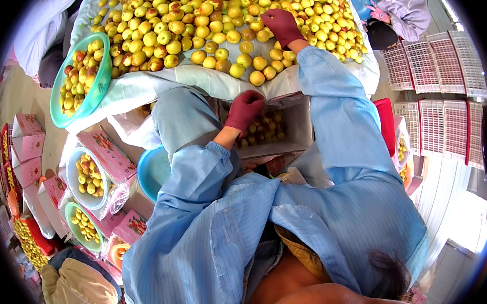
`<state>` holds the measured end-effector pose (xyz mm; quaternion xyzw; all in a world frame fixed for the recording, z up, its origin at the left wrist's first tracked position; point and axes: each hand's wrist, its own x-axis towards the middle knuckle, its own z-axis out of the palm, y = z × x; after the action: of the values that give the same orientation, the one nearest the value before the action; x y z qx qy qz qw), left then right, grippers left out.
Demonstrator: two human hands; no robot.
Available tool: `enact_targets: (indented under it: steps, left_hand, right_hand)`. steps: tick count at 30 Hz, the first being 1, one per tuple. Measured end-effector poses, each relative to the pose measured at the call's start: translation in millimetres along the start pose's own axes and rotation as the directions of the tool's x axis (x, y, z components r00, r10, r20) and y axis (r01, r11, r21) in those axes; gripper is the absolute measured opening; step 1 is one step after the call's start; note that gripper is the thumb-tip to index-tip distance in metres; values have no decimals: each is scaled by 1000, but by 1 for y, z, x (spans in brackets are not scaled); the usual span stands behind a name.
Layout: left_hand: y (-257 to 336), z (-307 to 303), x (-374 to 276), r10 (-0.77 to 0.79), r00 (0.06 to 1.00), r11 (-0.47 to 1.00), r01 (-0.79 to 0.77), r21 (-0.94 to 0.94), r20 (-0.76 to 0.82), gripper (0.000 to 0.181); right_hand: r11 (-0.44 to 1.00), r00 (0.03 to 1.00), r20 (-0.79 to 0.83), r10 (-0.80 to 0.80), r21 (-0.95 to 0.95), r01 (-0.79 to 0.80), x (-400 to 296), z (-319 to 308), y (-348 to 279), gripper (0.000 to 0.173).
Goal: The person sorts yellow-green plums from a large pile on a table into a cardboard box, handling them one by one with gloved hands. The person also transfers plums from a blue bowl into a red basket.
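A heap of yellow-green jujubes (159,34), some with reddish-brown patches, covers a table draped in pale cloth (192,75). My right hand (281,26), in a dark red glove, reaches into the heap from the right, with its fingertips down at the fruit. Below the cloth's near edge is my left hand (246,110), gloved the same, over the left side of an open box (299,130) by my knees. Jujubes (269,129) lie in the shadowed bottom of this box. The left fingers are curled. Whether either hand holds a fruit is hidden.
A green basin (107,62) of jujubes tilts at the table's left corner. On my left stand a blue basin (149,171), a white fruit-filled basin (71,170) and pink printed cartons (107,154). Stacked plastic crates (437,65) are at right. Other people (407,17) sit nearby.
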<state>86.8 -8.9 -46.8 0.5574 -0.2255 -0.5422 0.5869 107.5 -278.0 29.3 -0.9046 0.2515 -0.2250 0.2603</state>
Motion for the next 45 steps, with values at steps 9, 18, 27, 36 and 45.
enact_targets:
  steps: [9,18,27,36,45]
  left_hand:
    - [47,0,1,-66,997,899,41,-437,-42,20]
    - [39,-19,16,-52,998,742,67,-668,42,35]
    - [64,-22,9,10,998,289,-56,-956,-56,42]
    - [56,-26,13,-64,997,474,74,-877,49,27]
    - [60,-22,4,27,997,732,-67,-678,-70,24]
  right_hand:
    - [740,938,294,182,-670,67,55,64,-7,25]
    - [984,999,54,-1,-178,11,19,34,-15,34]
    - [935,977,119,-178,331,130,-43,43,-82,34]
    - [904,976,119,181,-412,-117,78,87,-32,50]
    - [905,980,-143,138,421,-66,23,36,-35,26]
